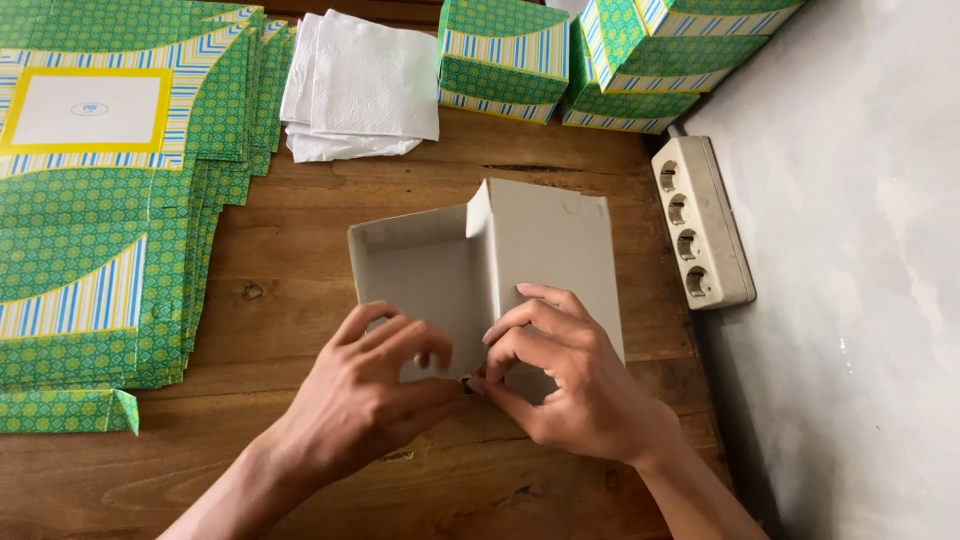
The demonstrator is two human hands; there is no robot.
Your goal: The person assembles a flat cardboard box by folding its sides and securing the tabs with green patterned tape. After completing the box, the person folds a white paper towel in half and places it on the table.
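Half-folded cardboard box (480, 270), grey inside up, sits mid wooden table (300, 240). Left hand (375, 385) & right hand (565, 375) both pinch its near edge w/ fingertips. Looks light, thin, creases easily; best gripped at fold lines, near corners. Flat green box blanks (100, 200) stacked to the left.

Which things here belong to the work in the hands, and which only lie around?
In use: half-folded box, held by left hand and right hand; flat box sheets; finished boxes.
Lying about: white napkins; power strip.
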